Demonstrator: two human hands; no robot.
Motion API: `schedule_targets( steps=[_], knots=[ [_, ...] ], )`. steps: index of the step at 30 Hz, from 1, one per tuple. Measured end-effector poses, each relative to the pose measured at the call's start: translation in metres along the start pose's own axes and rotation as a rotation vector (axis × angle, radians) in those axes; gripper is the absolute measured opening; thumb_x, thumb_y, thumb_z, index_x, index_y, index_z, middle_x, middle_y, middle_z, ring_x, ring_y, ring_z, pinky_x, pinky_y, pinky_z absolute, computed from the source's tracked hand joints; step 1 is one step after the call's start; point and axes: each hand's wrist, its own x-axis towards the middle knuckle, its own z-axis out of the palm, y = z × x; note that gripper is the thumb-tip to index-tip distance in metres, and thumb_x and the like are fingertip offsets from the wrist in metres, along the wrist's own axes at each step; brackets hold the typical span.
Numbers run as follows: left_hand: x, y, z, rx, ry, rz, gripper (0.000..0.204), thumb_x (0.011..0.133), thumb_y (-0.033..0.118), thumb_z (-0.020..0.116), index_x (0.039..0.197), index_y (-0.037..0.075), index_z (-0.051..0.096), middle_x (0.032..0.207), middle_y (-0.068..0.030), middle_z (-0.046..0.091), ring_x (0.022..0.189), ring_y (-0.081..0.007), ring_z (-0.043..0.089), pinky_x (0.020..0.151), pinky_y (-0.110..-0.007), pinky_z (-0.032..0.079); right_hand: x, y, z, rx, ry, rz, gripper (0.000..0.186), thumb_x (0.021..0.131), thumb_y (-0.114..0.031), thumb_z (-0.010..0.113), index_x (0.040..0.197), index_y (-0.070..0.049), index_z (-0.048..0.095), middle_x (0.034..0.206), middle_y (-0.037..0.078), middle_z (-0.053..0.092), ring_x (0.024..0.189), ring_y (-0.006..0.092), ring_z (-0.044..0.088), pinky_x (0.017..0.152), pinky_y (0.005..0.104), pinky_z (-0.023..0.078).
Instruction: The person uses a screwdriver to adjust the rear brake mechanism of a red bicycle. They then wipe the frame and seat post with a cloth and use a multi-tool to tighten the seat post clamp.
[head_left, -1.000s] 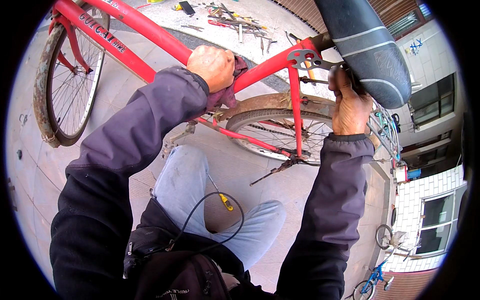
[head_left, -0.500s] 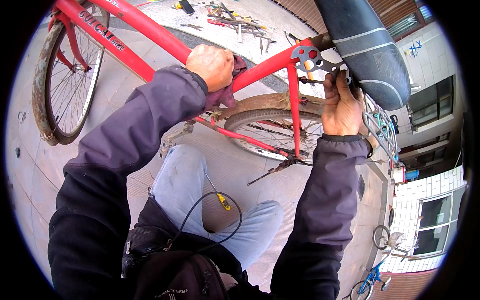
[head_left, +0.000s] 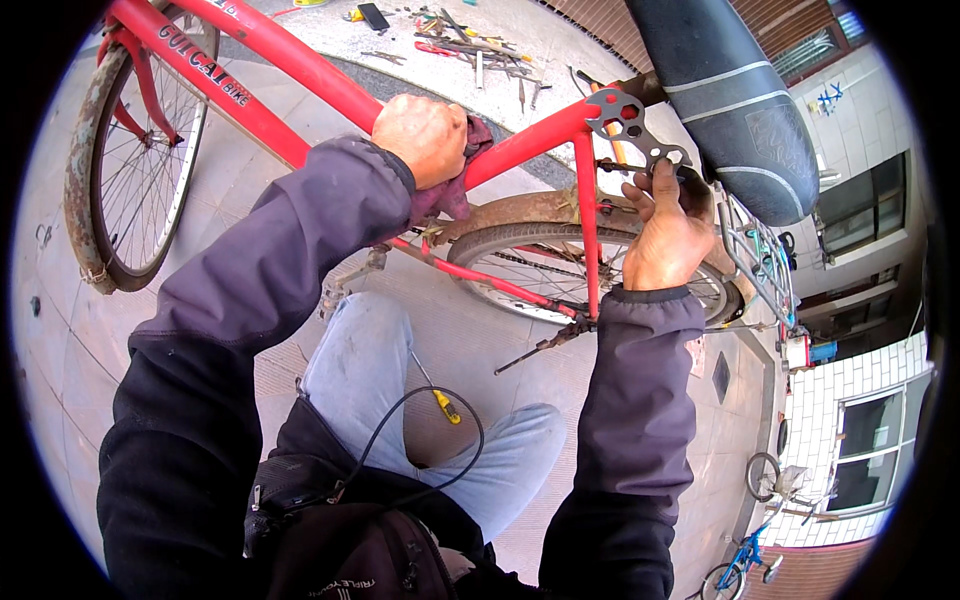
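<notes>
A red bicycle [head_left: 232,102] stands across the view in front of me. My left hand [head_left: 424,140] is closed round its seat tube, with a dark red rag [head_left: 450,197] bunched between palm and tube. At the upper end of that tube, by the seat clamp, sits a flat grey multi-hole spanner [head_left: 651,143]. My right hand [head_left: 668,235] pinches the spanner's lower end between thumb and fingers, below the black saddle [head_left: 742,110]. The spanner's far end lies against the frame joint; whether a nut is inside its hole I cannot tell.
A yellow-handled screwdriver [head_left: 447,405] lies by my bent legs. Beyond the frame, several loose tools [head_left: 480,50] and a phone [head_left: 373,15] are spread on a pale slab. The rusty rear mudguard [head_left: 520,208] and rack [head_left: 752,262] are close to my right hand.
My right hand has moved slightly down and left, and the spanner's held end has swung downward with it. My left hand has stayed in place on the rag.
</notes>
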Motion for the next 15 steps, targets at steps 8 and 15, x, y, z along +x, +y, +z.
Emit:
schedule_targets(
  steps=[8,15],
  knots=[
    [0.000,-0.001,0.003,-0.009,0.009,0.008,0.025,0.077,0.022,0.056,0.087,0.002,0.066,0.076,-0.0190,0.067,0.071,-0.0316,0.068,0.066,-0.041,0.052,-0.003,-0.001,-0.004,-0.073,-0.066,0.030,0.023,0.082,-0.007,0.069,0.097,0.006,0.056,0.084,0.012,0.062,0.055,0.0156,0.060,0.042,0.0250,0.052],
    [0.000,-0.002,0.003,-0.008,0.010,0.002,0.025,0.077,0.022,0.056,0.087,0.002,0.066,0.076,-0.0184,0.067,0.071,-0.0318,0.068,0.066,-0.042,0.052,0.013,-0.012,-0.020,-0.231,-0.208,0.062,0.020,0.084,-0.012,0.069,0.095,0.004,0.061,0.079,0.009,0.062,0.055,0.0136,0.058,0.046,0.0256,0.050]
  ],
)
